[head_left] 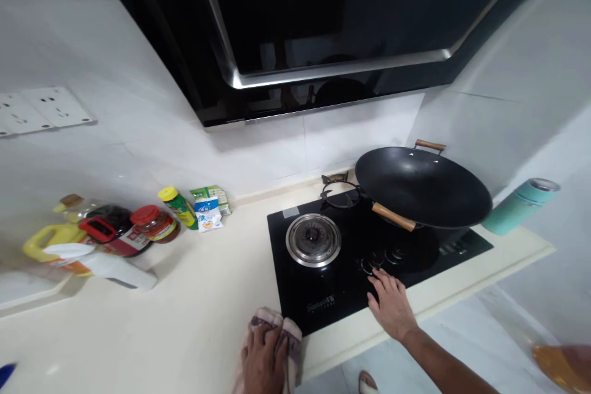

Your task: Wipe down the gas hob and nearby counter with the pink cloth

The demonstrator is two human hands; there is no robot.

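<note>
My left hand [264, 360] presses down on a folded pinkish cloth [290, 335] at the counter's front, by the near left corner of the black glass gas stove [318, 286]. Its fingers are bent over the cloth. On the stove's front part, my right hand [392, 308] rests with fingers stretched and slightly apart, the fingertips by the control knobs [376, 258]. The left burner [314, 240] is bare, with a metal ring around it. A black wok [420, 188] with wooden handles sits over the right side. Behind, a pot support [340, 194] lies off its burner.
Along the wall at left stand a white spray bottle [115, 268], a dark sauce jug [113, 231], a red-lidded jar [154, 225], a yellow-capped container [179, 206] and seasoning packets [209, 212]. A green flask [521, 206] stands right of the wok. The range hood [323, 80] hangs above.
</note>
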